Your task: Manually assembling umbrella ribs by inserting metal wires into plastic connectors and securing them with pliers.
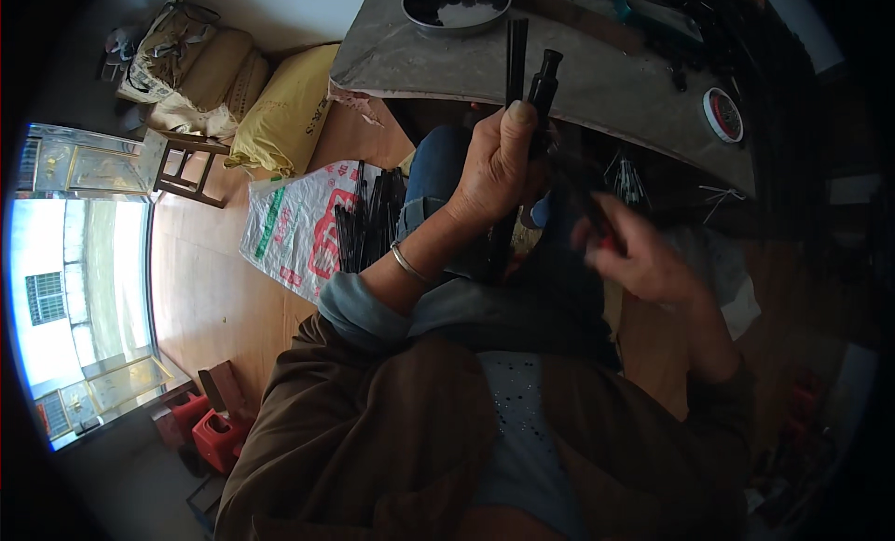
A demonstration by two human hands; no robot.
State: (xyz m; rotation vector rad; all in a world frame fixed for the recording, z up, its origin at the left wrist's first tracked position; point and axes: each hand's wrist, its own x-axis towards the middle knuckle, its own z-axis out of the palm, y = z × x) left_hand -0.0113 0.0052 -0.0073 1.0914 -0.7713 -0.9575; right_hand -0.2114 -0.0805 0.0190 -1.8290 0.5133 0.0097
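Above my lap my left hand [499, 164] is closed, thumb up, around a black tube [545, 80] with a flared end. Thin black rods [516, 61] stick up beside that tube from the same fist. To the right, my right hand [643, 252] is closed on a dark long tool with a red part [592, 210]. Motion blurs this tool, so its exact kind cannot be made out. Its far end points toward the left hand and lies close to the tube; whether they touch is unclear.
A grey table [401, 52] stands in front, bearing a metal bowl [457, 24] of dark pieces and a round tin [723, 115]. Left of my legs, several black rods [368, 219] lie on a white printed sack [289, 229]. Beyond are a yellow sack [284, 108] and a wooden stool [191, 168].
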